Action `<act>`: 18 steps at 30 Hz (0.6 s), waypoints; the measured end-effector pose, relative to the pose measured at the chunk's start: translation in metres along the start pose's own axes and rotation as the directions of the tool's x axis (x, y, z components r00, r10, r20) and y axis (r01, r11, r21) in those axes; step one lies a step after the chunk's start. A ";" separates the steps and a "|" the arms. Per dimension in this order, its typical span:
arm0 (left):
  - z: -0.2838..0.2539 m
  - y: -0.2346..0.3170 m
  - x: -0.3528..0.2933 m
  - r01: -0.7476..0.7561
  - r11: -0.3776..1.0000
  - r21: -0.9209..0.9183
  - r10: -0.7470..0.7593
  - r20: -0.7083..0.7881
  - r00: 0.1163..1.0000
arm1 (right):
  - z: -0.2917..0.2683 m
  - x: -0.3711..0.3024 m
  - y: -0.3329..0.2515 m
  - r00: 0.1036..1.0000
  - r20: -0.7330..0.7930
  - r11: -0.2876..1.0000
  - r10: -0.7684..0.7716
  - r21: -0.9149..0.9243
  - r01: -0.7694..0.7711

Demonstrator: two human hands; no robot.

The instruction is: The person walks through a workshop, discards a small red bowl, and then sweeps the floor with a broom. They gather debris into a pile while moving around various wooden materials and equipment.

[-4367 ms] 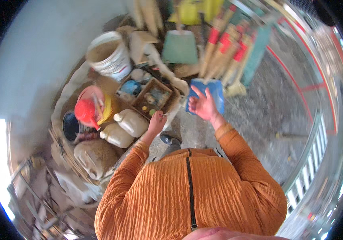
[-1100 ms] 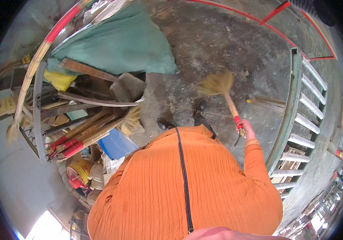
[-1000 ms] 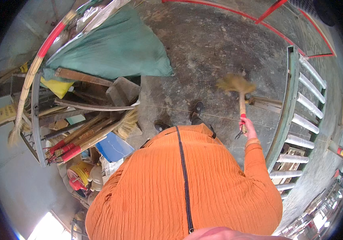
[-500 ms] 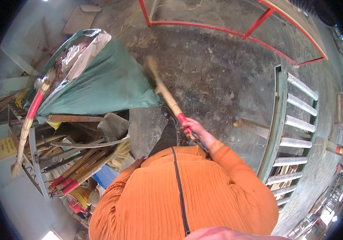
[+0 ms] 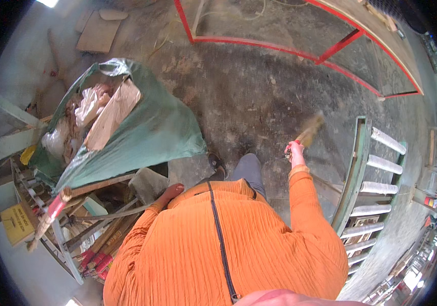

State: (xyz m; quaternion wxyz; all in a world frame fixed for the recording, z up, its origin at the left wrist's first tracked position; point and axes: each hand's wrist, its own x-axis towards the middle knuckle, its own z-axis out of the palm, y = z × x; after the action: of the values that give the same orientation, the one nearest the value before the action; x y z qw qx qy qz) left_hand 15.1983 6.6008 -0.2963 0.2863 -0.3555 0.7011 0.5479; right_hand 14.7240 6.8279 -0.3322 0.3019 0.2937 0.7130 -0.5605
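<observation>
Out to the right, my right hand (image 5: 294, 149) is closed round the red-wrapped handle of a straw broom (image 5: 310, 130). The broom's tan end points away from me over the dark floor (image 5: 259, 102) and is smeared by motion. My left hand (image 5: 172, 192) hangs low beside my left hip; its fingers are too small and dim to read, and nothing shows in it. Left of my feet leans a large green sack (image 5: 152, 132), its mouth open on crumpled plastic and a piece of cardboard (image 5: 114, 115).
Another straw broom (image 5: 50, 217) stands at the left, near a metal frame with wood scraps and a yellow box (image 5: 17, 224). A green roller conveyor (image 5: 353, 173) borders my right. Ahead lies a red-edged frame (image 5: 259, 45).
My right hand has swung the broom from in front of me out to the right. The left hand shows more beside my hip. My view has shifted, and my right leg has come forward.
</observation>
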 end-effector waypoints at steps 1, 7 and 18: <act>-0.019 0.023 0.009 -0.043 0.996 0.077 0.037 0.085 0.996 | -0.005 0.005 -0.006 0.996 0.035 0.996 -0.076 0.053 0.074; -0.036 0.075 0.062 0.107 0.994 0.029 -0.111 0.322 0.940 | 0.039 -0.057 -0.035 0.854 0.499 0.988 0.149 -0.119 -0.103; -0.047 0.227 0.189 0.496 0.868 -0.009 -0.478 0.257 0.840 | 0.249 0.064 -0.140 0.488 0.802 0.939 0.344 -0.290 -0.185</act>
State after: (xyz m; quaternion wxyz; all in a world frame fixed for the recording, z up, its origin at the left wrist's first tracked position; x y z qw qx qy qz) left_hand 14.9037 6.5535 -0.3064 0.4873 -0.4615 0.5256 0.5228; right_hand 14.6020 6.5623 -0.3403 0.7135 0.0669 0.4675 -0.5177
